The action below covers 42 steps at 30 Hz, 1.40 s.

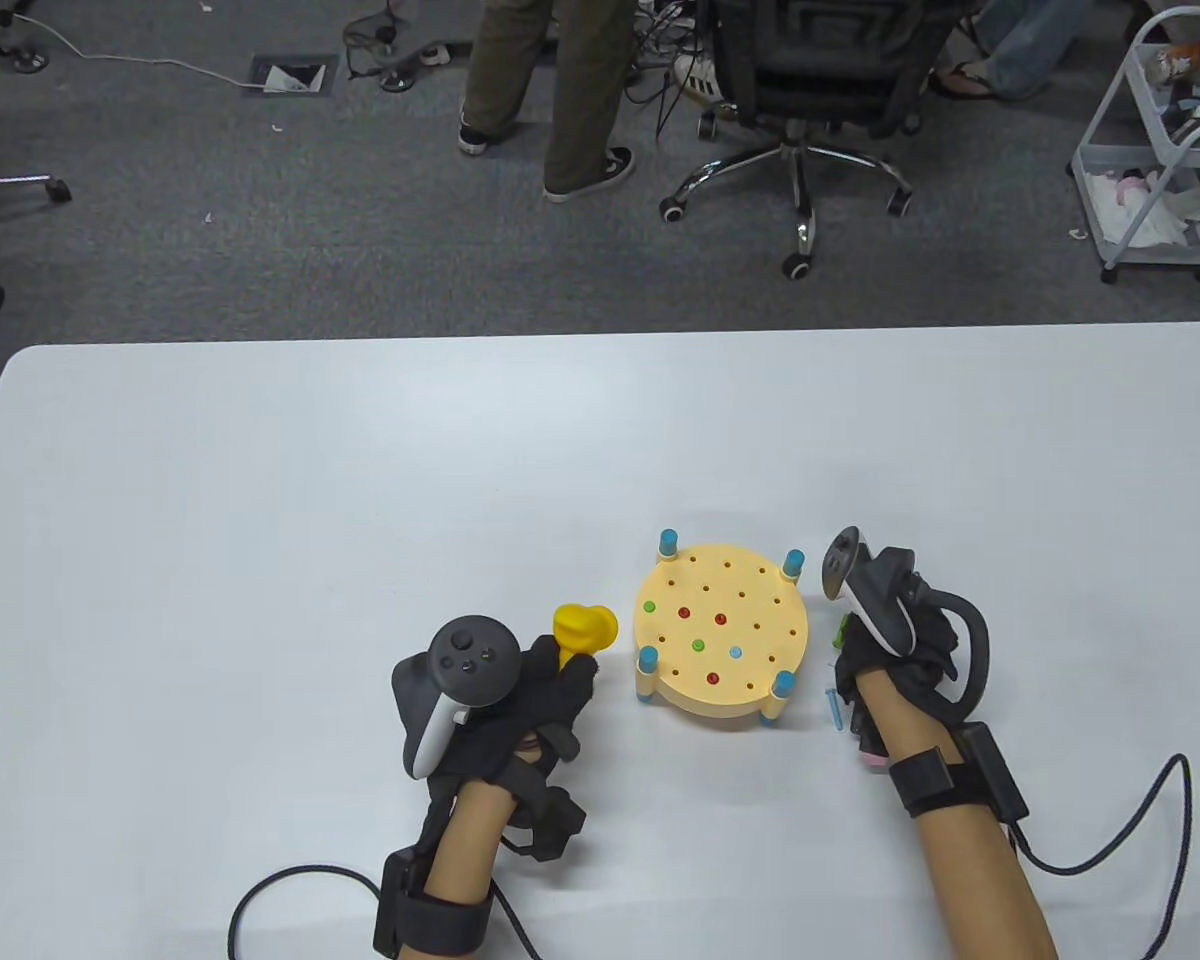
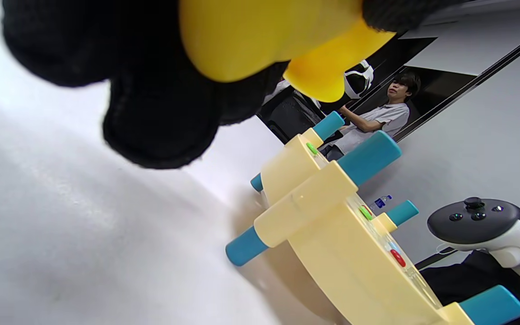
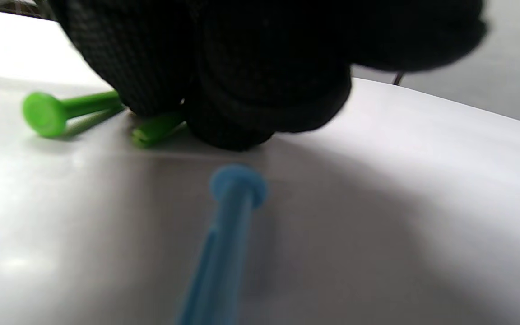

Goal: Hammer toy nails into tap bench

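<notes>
The round yellow tap bench [image 1: 725,708] on blue legs stands on the white table between my hands, with red, green and blue nails seated in its top. My left hand [image 1: 568,682] grips the yellow toy hammer [image 1: 585,628] just left of the bench, head held above the table; the hammer [image 2: 264,36] and the bench [image 2: 332,234] also show in the left wrist view. My right hand [image 1: 860,655] is down on the table right of the bench. Its fingertips [image 3: 242,104] pinch a green nail [image 3: 156,128] lying there. A second green nail [image 3: 50,113] and a blue nail [image 3: 228,243] lie loose beside it.
The table's far edge [image 1: 620,338] is well behind the bench. Cables trail from both wrists at the front edge [image 1: 1140,830]. An office chair [image 1: 800,130], a standing person and a white cart [image 1: 1160,150] are on the floor beyond.
</notes>
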Available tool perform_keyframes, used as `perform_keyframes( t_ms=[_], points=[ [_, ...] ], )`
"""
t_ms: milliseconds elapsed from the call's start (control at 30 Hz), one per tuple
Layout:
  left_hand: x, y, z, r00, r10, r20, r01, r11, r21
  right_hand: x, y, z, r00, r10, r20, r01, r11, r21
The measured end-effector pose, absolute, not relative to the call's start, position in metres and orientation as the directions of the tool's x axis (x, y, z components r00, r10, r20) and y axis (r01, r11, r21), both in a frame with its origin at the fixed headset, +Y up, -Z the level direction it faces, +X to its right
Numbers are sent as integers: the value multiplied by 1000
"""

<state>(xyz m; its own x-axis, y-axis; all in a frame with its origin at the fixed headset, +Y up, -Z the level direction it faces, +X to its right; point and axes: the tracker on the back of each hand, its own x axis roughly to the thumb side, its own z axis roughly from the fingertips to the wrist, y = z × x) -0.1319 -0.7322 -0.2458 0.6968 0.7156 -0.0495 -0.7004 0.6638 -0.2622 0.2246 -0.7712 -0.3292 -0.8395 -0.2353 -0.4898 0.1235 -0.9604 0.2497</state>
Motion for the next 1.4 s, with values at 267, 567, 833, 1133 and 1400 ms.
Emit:
perform_keyframes(
  t_ms=[267,567,833,1133,1400],
  points=[
    [-136,-733,-244,695,716,-66,-706,662,-250,217,-766,-329,-794,-314,-520,110,-916,385],
    [-135,-730,-244,698,715,-37,-695,665,-272,237,-755,-317,-851,-101,-516,-76,-948,310],
    [-134,-730,-245,689,725,-12,-706,667,-240,264,-717,-308,-860,331,-388,-387,-919,76],
    [-121,-717,-238,672,732,109,-717,680,-152,193,-670,-274,-857,431,284,-465,-883,-64],
    [-119,-720,-240,684,717,132,-684,694,-225,144,-680,-290,-915,46,400,-88,-992,-86]
  ],
)
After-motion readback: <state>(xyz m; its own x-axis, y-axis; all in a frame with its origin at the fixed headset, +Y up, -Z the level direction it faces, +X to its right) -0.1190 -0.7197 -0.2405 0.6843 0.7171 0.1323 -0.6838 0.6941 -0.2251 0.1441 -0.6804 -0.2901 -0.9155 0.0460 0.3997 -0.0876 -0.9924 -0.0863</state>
